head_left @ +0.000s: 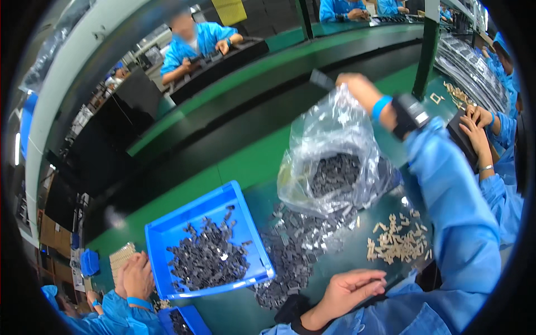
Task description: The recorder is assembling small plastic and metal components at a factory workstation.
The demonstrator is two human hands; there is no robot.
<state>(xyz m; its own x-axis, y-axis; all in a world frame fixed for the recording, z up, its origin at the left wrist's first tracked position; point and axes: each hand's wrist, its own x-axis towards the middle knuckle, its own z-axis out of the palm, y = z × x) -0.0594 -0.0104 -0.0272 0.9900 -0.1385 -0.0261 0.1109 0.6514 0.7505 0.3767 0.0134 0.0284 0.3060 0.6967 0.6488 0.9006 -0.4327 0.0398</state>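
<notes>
My right hand [355, 85] is raised over the green table and grips the top of a clear plastic bag [326, 137]. The bag hangs open, with small dark grey parts [334, 174] gathered in its bottom. Under and in front of the bag lies a loose heap of the same dark parts [290, 248]. My left hand [350, 289] rests low on the table at the heap's right edge, fingers apart and slightly curled, with nothing visible in it. A black band sits on each of my wrists.
A blue tray [167, 231] of dark parts sits left of the heap, and a pile of tan parts [397, 243] lies to its right. A co-worker's hands [135, 277] work at the lower left, another's [474, 124] at the right. A dark conveyor belt [223, 139] runs behind.
</notes>
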